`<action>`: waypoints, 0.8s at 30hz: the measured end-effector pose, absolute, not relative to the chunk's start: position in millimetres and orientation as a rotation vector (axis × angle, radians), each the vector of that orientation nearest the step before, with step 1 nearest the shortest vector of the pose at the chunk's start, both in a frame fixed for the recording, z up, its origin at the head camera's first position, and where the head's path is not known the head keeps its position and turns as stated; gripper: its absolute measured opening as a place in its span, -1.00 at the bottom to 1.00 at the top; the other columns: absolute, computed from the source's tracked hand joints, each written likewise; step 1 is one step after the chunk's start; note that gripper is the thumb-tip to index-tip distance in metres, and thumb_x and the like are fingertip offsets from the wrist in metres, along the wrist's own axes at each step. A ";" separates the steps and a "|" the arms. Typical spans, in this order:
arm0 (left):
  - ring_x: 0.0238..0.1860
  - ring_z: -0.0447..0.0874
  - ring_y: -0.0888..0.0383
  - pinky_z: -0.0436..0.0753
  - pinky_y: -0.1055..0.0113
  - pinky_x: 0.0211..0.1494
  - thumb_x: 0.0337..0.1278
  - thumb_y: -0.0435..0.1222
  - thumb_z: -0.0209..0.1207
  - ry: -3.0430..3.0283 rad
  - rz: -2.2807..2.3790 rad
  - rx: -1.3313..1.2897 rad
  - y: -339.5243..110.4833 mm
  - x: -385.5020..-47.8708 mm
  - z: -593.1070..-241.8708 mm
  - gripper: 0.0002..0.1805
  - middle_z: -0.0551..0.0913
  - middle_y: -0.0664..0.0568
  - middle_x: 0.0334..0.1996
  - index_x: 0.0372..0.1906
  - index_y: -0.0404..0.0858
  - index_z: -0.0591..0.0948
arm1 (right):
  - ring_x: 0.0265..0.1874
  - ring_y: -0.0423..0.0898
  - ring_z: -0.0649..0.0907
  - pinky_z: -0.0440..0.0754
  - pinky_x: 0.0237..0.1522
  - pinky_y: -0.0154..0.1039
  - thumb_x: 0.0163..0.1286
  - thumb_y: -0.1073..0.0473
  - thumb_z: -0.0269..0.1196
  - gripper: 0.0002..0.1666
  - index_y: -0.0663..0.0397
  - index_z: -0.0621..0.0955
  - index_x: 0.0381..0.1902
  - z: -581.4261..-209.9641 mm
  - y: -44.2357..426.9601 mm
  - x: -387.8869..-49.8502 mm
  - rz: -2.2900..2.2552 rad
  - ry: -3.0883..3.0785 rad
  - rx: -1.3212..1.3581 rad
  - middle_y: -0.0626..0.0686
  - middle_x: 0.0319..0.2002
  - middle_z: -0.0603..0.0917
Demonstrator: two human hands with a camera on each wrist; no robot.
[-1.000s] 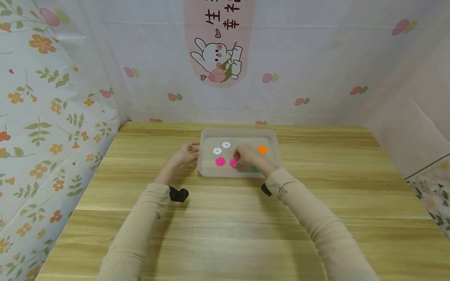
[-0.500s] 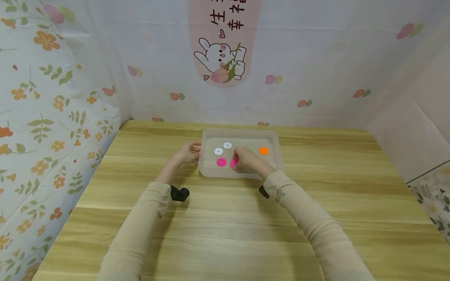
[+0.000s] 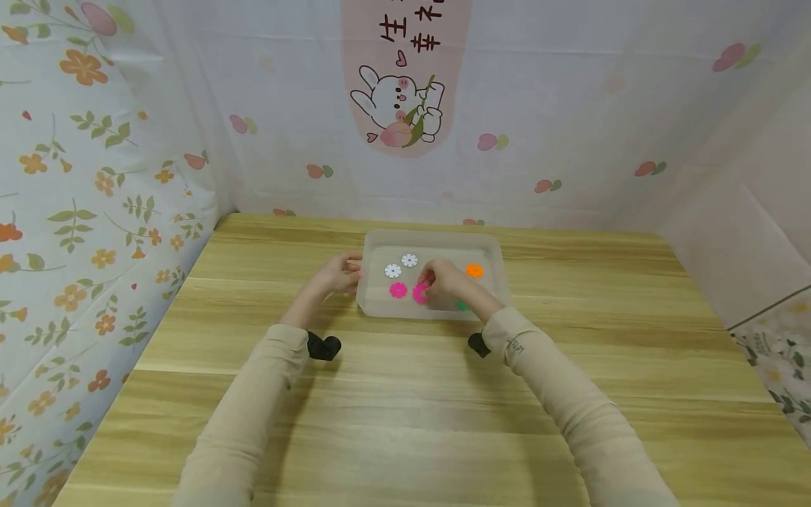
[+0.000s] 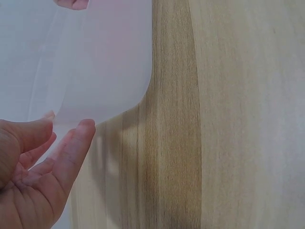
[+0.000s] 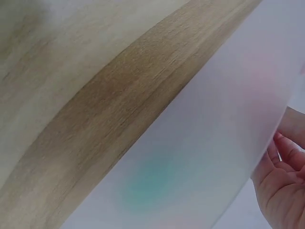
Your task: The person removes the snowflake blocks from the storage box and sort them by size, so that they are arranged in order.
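Observation:
A translucent tray (image 3: 431,311) holds several flat, notched plastic discs. My right hand (image 3: 445,279) reaches into it and pinches a pink notched disc (image 3: 419,293), whose right part the fingers cover. To its left lies another pink disc (image 3: 398,290). Two white discs, a left one (image 3: 393,270) and a right one (image 3: 409,260), are behind that. My left hand (image 3: 336,275) touches the tray's left end, its fingers loosely extended; in the left wrist view the fingers (image 4: 71,152) meet the frosted wall. The right wrist view shows the held disc hidden behind the tray wall.
An orange disc (image 3: 474,271) lies at the tray's right, and a green disc (image 3: 463,305) is partly hidden under the right wrist. The wooden table (image 3: 405,408) extends around the tray. A patterned cloth (image 3: 253,84) hangs behind and at the sides.
The right hand lifts slightly and shifts a little at the pink disc; the green disc below the wrist shows again. The left hand stays at the tray's end. The head view has shifted slightly.

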State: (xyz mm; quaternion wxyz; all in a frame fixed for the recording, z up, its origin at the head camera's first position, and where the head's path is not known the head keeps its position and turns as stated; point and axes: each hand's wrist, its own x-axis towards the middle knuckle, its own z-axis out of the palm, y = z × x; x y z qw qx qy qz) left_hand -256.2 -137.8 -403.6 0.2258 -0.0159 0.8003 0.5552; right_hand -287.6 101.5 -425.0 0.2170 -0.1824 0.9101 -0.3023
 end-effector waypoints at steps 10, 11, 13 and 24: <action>0.16 0.40 -0.27 0.50 0.05 0.15 0.29 -0.49 -0.11 2.204 1.539 -0.043 -137.3 -256.5 -404.0 -0.43 0.23 -0.39 0.25 0.37 -0.37 0.06 | -0.42 -0.13 0.52 0.54 -0.35 -0.44 0.02 0.46 0.29 -0.77 0.33 0.60 -0.28 -389.6 103.6 -259.1 -0.916 2.542 -0.481 0.12 -0.40 0.59; 0.16 0.40 -0.28 0.50 0.05 0.15 0.29 -0.49 -0.11 2.206 1.536 -0.039 -137.3 -256.5 -403.9 -0.43 0.23 -0.40 0.25 0.37 -0.38 0.05 | -0.42 -0.12 0.52 0.54 -0.35 -0.43 0.02 0.46 0.30 -0.77 0.34 0.60 -0.28 -389.1 104.3 -258.5 -0.930 2.535 -0.484 0.12 -0.40 0.59; 0.15 0.40 -0.28 0.50 0.04 0.15 0.29 -0.48 -0.11 2.205 1.537 -0.042 -137.2 -256.5 -403.5 -0.43 0.24 -0.39 0.25 0.37 -0.37 0.06 | -0.42 -0.12 0.52 0.55 -0.34 -0.42 0.01 0.46 0.30 -0.76 0.35 0.59 -0.28 -387.9 105.6 -257.0 -0.961 2.517 -0.492 0.13 -0.41 0.59; 0.17 0.39 -0.26 0.49 0.04 0.17 0.30 -0.48 -0.11 2.192 1.532 -0.056 -138.3 -256.8 -404.4 -0.43 0.22 -0.38 0.26 0.37 -0.34 0.06 | -0.36 -0.13 0.57 0.58 -0.29 -0.43 0.06 0.38 0.34 -0.71 0.32 0.59 -0.21 -378.1 95.7 -239.8 -1.105 2.419 -0.476 0.13 -0.33 0.61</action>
